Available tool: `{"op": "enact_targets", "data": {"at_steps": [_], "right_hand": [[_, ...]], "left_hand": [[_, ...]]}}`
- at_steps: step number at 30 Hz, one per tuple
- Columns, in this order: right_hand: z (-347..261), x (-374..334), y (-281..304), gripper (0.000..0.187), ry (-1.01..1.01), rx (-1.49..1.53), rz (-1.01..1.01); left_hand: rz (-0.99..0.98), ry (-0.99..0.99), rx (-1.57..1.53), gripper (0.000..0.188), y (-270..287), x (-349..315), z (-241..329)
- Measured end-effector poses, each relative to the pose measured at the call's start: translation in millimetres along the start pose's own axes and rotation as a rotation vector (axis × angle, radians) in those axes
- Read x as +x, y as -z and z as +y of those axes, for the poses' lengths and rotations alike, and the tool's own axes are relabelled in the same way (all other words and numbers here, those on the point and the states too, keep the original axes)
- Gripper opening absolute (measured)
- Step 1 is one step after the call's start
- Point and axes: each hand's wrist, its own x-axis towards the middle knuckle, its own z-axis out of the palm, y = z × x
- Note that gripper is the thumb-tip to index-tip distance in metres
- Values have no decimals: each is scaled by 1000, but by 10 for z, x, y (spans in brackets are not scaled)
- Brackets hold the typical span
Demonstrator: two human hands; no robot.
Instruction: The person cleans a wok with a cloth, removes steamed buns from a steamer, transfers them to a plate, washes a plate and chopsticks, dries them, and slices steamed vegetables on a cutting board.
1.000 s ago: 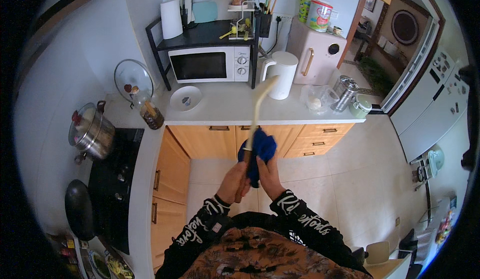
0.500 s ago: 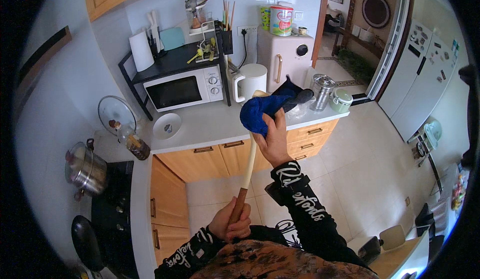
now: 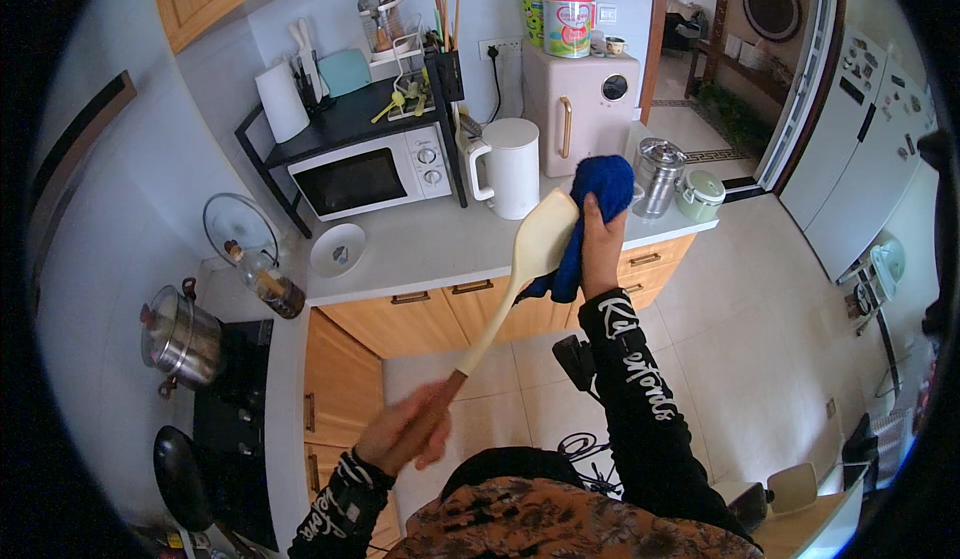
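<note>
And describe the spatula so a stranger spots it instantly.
Find the white kettle on the counter. Lower in the picture, the left hand grips the spatula. Its cream blade and brown handle set it apart from the blue cloth in the right hand.

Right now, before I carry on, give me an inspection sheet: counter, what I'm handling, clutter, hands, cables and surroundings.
Surface: pale counter bears a microwave, a kettle and a bowl with something small and dark in it.
Job's things: spatula, cream with brown handle; blue cloth against its head.
Clutter: steel canister and green pot at the counter's right end.
Hands: left hand, blurred, grips the spatula's handle; right hand holds the cloth.
Cables: black cord hangs from a wall socket; lower end hidden.
Surroundings: stove on the left, fridge at far right.
</note>
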Motion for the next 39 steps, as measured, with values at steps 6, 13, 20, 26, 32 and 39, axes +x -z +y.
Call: {"op": "enact_targets", "data": {"at_steps": [6, 13, 20, 26, 32, 39], "right_hand": [[399, -140, 95, 43, -263, 72, 74], [842, -120, 3, 43, -262, 65, -152], [946, 518, 133, 48, -469, 4, -128], [1117, 1020, 368, 45, -544, -10, -58], [1483, 1742, 430, 49, -507, -17, -136], [1924, 2387, 591, 47, -636, -2, -444]], "left_hand": [[44, -559, -477, 55, 21, 423, 384], [509, -1018, 255, 24, 259, 1316, 1329], [515, -1139, 624, 18, 393, 2223, 2524], [475, -1126, 766, 21, 370, 3770, 2974], [493, -1021, 631, 17, 471, 5412, 3131], [761, -840, 579, 16, 1002, 6687, 3212]]}}
